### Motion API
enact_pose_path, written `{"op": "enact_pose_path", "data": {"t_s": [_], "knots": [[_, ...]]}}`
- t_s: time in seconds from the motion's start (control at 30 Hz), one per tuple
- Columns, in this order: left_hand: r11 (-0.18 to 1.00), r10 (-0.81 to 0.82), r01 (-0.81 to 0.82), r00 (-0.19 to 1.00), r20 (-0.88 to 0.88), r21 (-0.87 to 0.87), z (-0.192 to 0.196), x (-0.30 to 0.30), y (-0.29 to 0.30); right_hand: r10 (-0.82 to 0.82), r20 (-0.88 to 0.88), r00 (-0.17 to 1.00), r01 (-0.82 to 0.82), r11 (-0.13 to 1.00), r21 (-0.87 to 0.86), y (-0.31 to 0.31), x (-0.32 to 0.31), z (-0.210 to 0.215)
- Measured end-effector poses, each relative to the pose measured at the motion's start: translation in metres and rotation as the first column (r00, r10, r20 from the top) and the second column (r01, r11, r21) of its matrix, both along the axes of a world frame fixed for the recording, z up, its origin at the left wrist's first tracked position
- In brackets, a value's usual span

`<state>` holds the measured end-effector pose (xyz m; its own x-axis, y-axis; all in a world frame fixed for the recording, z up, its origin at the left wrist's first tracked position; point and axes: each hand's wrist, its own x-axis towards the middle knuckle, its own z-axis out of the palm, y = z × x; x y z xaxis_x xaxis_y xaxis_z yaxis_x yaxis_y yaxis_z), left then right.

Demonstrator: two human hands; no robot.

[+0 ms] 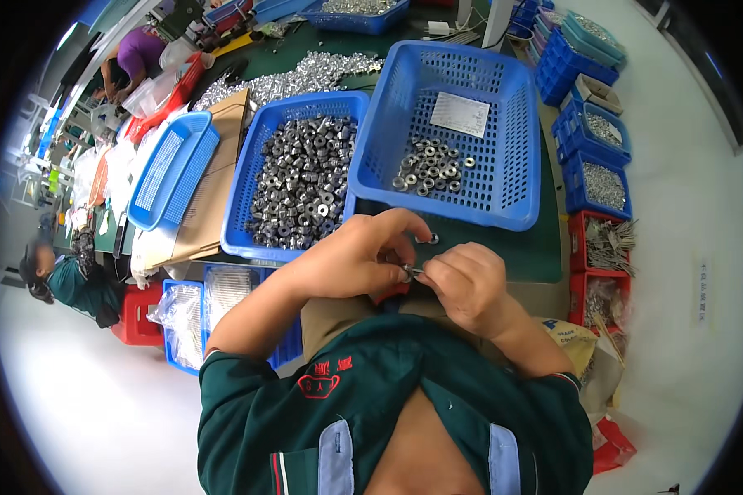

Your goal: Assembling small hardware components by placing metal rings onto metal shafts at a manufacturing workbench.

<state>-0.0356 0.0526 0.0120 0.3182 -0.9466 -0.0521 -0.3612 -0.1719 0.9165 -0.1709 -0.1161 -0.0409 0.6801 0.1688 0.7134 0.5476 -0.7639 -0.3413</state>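
Close in front of my body, my left hand (351, 257) pinches a small metal ring (406, 273) between thumb and fingers. My right hand (472, 287) has its fingers closed round a thin metal tool (419, 271), whose tip meets the ring; the tool's kind is hidden. Just beyond the hands, a few small rings (433, 239) lie at the table edge. Ahead on the left, a blue basket (245, 165) is heaped with dark grey metal rings (304, 177). To its right, a larger blue basket (530, 124) holds a smaller group of shinier rings (431, 169) and a paper slip (460, 114).
Shiny metal parts (314, 74) are piled on the green table (545, 247) behind the baskets. Blue trays (161, 161) rest on cardboard (210, 186) at the left. Blue bins (590, 177) and red bins (582, 247) stand stacked at the right. Two people (70, 280) are at the left.
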Motion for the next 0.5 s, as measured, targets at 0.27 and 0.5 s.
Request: {"op": "enact_pose_path", "data": {"t_s": [0.27,0.5], "knots": [[0.993,-0.117,0.112,0.950,0.289,0.035,0.024,0.035,-0.052,-0.267,-0.194,0.944,0.330,0.788,0.520,-0.012,-0.013,-0.008],[0.958,-0.245,0.071,0.705,0.665,0.277,-0.063,0.112,-0.130,-0.041,-0.337,0.941,0.219,0.831,0.512,-0.001,-0.023,-0.025]]}}
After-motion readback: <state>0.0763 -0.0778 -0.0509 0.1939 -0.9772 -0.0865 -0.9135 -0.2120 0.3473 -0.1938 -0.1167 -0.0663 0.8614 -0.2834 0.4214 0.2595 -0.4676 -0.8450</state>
